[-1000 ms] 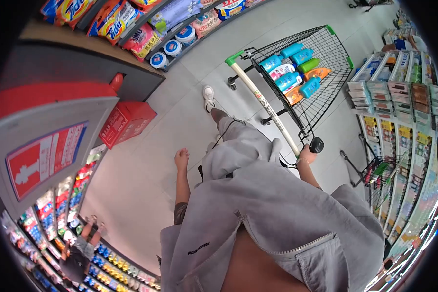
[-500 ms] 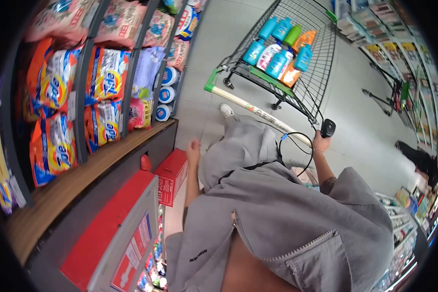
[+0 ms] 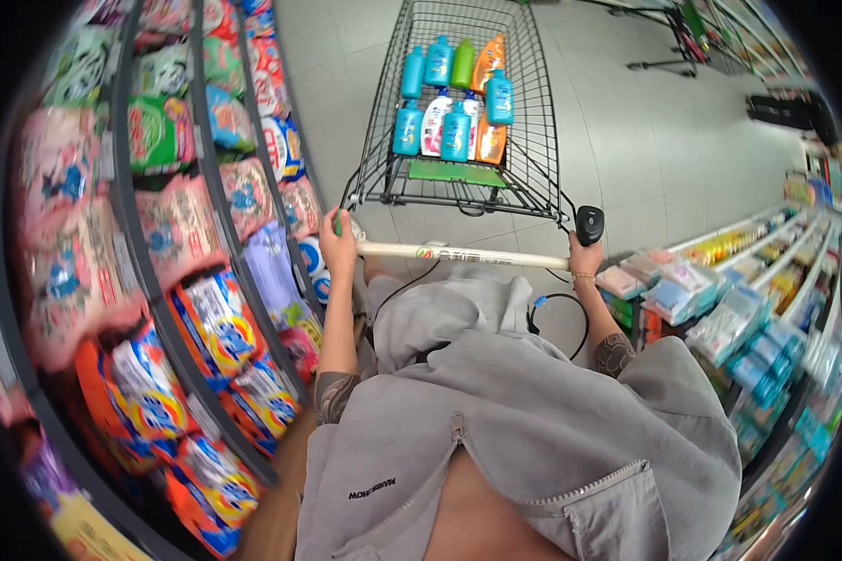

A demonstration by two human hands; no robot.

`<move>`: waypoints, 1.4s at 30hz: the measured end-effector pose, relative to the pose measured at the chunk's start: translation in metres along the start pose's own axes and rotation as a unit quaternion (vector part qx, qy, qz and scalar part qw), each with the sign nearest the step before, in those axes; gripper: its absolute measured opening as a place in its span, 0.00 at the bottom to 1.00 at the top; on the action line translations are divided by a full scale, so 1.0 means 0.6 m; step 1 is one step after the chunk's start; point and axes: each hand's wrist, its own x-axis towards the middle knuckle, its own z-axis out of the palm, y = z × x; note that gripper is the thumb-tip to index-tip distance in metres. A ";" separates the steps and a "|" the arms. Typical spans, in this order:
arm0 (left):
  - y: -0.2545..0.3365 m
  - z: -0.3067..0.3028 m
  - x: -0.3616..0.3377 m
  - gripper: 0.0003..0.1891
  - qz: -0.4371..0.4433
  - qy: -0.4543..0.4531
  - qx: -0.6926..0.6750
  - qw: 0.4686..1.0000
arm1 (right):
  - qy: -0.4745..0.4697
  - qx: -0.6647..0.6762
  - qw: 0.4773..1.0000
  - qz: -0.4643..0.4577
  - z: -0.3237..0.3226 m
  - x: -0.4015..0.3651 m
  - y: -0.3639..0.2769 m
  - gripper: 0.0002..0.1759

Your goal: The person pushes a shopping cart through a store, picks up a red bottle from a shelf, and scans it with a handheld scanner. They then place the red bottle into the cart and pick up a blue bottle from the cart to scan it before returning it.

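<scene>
Both ends of the white shopping cart handle (image 3: pixel 477 254) are gripped. My left hand (image 3: pixel 340 241) is wrapped around its left end, beside the green end piece. My right hand (image 3: pixel 586 254) closes on the right end, and a black handheld scanner (image 3: pixel 589 224) sticks up at that hand. A dark cable (image 3: pixel 585 327) loops below it. In front of me is the wire cart (image 3: pixel 543 112), carrying several blue bottles (image 3: pixel 456 133), a green bottle (image 3: pixel 463 64), white bottles (image 3: pixel 434 126) and orange bottles (image 3: pixel 487 64).
Shelves on the left hold orange detergent bags (image 3: pixel 217 323) and pink bags (image 3: pixel 79 271). To the right, close to my arm, stand shelves of packaged goods (image 3: pixel 730 323). Another cart (image 3: pixel 683 42) is at the far right, beyond tiled floor (image 3: pixel 617 140).
My left hand has come up from beside my body onto the handle. The cart now lies straight ahead, further left in view, and the view has turned along the aisle.
</scene>
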 end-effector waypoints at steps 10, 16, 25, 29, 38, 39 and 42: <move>0.116 -0.091 0.137 0.17 0.038 -0.022 0.322 0.946 | 0.126 -0.095 0.987 0.022 0.001 -0.171 -0.171 0.22; 0.125 -0.111 0.263 0.13 0.175 0.019 0.367 0.913 | 0.125 -0.095 0.986 0.062 0.041 -0.265 -0.256 0.23; 0.203 -0.075 0.407 0.14 0.264 -0.068 0.383 0.883 | 0.183 -0.001 0.966 0.185 0.094 -0.291 -0.321 0.24; 0.243 -0.021 0.454 0.14 0.294 -0.101 0.387 0.868 | 0.199 0.009 0.959 0.200 0.088 -0.254 -0.341 0.23; 0.380 0.100 0.481 0.14 0.304 -0.206 0.415 0.833 | 0.242 0.055 0.942 0.227 0.055 -0.166 -0.348 0.22; 0.390 0.118 0.486 0.14 0.311 -0.215 0.422 0.824 | 0.252 0.065 0.935 0.241 0.054 -0.152 -0.344 0.22; 0.420 0.162 0.499 0.15 0.317 -0.250 0.446 0.799 | 0.228 0.053 0.929 0.286 0.042 -0.118 -0.324 0.22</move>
